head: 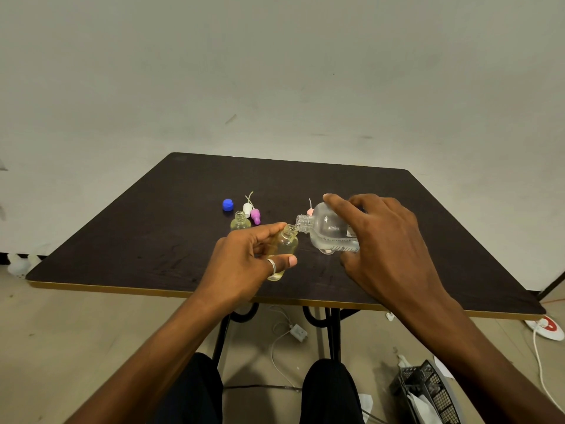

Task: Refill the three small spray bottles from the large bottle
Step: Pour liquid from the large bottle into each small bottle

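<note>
My left hand (244,258) grips a small open bottle (286,244) of yellowish liquid, tilted a little to the right above the dark table (137,237). My right hand (382,240) holds the large clear bottle (327,231) on its side, its threaded mouth touching the small bottle's mouth. A second small open bottle (240,221) stands on the table behind my left hand. Beside it lie a white spray top (247,208) and a purple spray top (255,216). A pink spray top (310,211) shows behind the large bottle. A third small bottle is not in sight.
A blue cap (228,204) lies on the table at the back left of the small bottles. Under the table are black legs, a white cable with an adapter (298,332), a power strip (547,327) and a black basket (428,393) at the right.
</note>
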Action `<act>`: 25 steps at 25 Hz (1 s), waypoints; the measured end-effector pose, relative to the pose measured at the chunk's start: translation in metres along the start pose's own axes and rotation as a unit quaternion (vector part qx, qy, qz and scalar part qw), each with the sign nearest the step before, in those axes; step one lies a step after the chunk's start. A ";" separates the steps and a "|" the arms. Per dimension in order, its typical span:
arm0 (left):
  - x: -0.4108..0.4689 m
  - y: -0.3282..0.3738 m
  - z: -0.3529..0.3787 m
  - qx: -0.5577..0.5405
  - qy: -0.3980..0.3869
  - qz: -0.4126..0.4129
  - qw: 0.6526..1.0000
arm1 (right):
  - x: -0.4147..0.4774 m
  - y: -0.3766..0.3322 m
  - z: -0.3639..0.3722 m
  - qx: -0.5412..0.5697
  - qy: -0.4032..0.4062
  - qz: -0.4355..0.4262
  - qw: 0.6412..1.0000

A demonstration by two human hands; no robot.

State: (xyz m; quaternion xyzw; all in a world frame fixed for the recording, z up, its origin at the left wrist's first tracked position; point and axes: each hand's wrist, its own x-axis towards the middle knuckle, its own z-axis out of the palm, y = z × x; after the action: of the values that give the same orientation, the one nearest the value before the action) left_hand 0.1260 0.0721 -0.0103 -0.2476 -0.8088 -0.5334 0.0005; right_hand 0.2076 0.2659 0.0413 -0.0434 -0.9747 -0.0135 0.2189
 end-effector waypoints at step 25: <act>-0.001 0.001 0.000 -0.011 -0.003 -0.001 1.000 | 0.000 0.000 0.002 -0.002 0.004 0.000 1.000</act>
State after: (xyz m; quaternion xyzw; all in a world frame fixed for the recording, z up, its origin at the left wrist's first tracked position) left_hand 0.1269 0.0720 -0.0096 -0.2481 -0.8031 -0.5417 -0.0053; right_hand 0.2064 0.2663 0.0397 -0.0438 -0.9737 -0.0152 0.2231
